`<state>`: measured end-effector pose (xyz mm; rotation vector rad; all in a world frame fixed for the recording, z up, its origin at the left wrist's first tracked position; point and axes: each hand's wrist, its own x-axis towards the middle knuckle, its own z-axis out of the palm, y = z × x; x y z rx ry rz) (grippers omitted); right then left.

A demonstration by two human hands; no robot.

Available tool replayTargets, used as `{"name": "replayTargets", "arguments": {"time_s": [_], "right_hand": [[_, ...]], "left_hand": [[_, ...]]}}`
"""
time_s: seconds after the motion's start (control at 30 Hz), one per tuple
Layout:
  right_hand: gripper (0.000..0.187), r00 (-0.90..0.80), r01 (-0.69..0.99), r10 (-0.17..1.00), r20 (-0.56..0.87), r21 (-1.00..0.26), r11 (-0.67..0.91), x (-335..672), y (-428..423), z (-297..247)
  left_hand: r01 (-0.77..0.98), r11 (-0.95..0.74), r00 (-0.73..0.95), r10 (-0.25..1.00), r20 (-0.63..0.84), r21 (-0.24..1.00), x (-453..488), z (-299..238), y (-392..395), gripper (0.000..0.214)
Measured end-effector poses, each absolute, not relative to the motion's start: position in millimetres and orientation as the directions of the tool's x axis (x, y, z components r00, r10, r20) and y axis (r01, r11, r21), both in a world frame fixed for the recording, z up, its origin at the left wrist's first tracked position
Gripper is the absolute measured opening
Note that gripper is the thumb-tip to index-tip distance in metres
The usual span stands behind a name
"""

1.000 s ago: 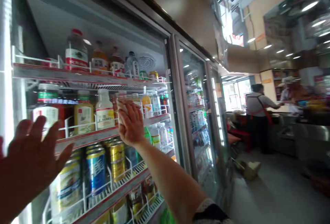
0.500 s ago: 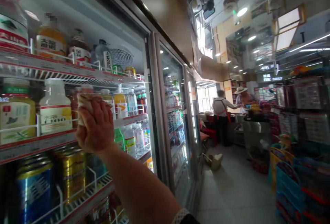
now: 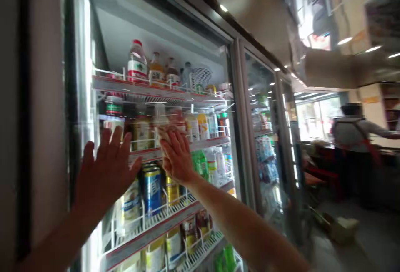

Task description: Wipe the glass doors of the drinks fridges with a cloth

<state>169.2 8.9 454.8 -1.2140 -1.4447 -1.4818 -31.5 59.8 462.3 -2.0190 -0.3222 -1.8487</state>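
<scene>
My right hand (image 3: 178,155) is closed on a pale, crumpled cloth (image 3: 164,133), which it presses toward the glass door of a drinks fridge (image 3: 239,109). My left hand (image 3: 108,167) is raised at the left with its fingers spread and nothing in it; whether it touches the glass I cannot tell. Behind the glass, bottles stand on wire shelves, among them a red-capped bottle (image 3: 137,63) on the top shelf. A blue can (image 3: 152,190) and a gold can (image 3: 172,190) stand on a shelf below my right hand.
More glass fridge doors (image 3: 262,138) run off to the right. A person (image 3: 351,142) with red straps stands with an arm stretched out at the far right. On the floor lies an open cardboard box (image 3: 342,228). A dark door frame (image 3: 25,117) borders the left side.
My view has swung left and back, so more of the fridge shows. My left hand has come into view. The right hand still holds the cloth up at the glass.
</scene>
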Motion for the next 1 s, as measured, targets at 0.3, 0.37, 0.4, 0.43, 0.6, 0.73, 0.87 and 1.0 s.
{"name": "replayTargets", "arguments": {"time_s": [0.3, 0.37, 0.4, 0.43, 0.6, 0.73, 0.87, 1.0], "right_hand": [[0.050, 0.004, 0.995, -0.223, 0.975, -0.026, -0.096, 201, 14, 488], [0.048, -0.109, 0.991, -0.137, 0.985, 0.097, -0.089, 191, 12, 484], [0.046, -0.208, 0.976, -0.074, 0.975, 0.202, -0.083, 188, 9, 482], [0.044, -0.300, 0.952, -0.017, 0.954, 0.299, -0.073, 188, 6, 480], [0.043, -0.127, 0.988, -0.127, 0.984, 0.114, -0.102, 234, -8, 503], [0.047, -0.006, 0.997, -0.180, 0.984, -0.008, -0.078, 223, -2, 517], [0.051, -0.404, 0.915, -0.010, 0.915, 0.404, -0.024, 184, 7, 515], [0.052, -0.149, 0.985, -0.088, 0.985, 0.140, -0.098, 233, -3, 544]], "left_hand": [[0.806, -0.529, 0.226, -0.142, 0.964, -0.267, -22, 460, 63, 0.060], [0.825, -0.493, 0.236, -0.145, 0.961, -0.277, -24, 459, 62, 0.059], [0.829, -0.483, 0.240, -0.149, 0.959, -0.282, -25, 459, 61, 0.059], [0.831, -0.478, 0.243, -0.150, 0.958, -0.285, -26, 459, 61, 0.060], [0.840, -0.462, 0.240, -0.153, 0.959, -0.284, -28, 458, 63, 0.063], [0.853, -0.433, 0.244, -0.164, 0.956, -0.292, -28, 457, 65, 0.064], [0.859, -0.415, 0.252, -0.169, 0.953, -0.301, -29, 458, 64, 0.063], [0.859, -0.405, 0.264, -0.176, 0.948, -0.314, -32, 458, 66, 0.063]]}}
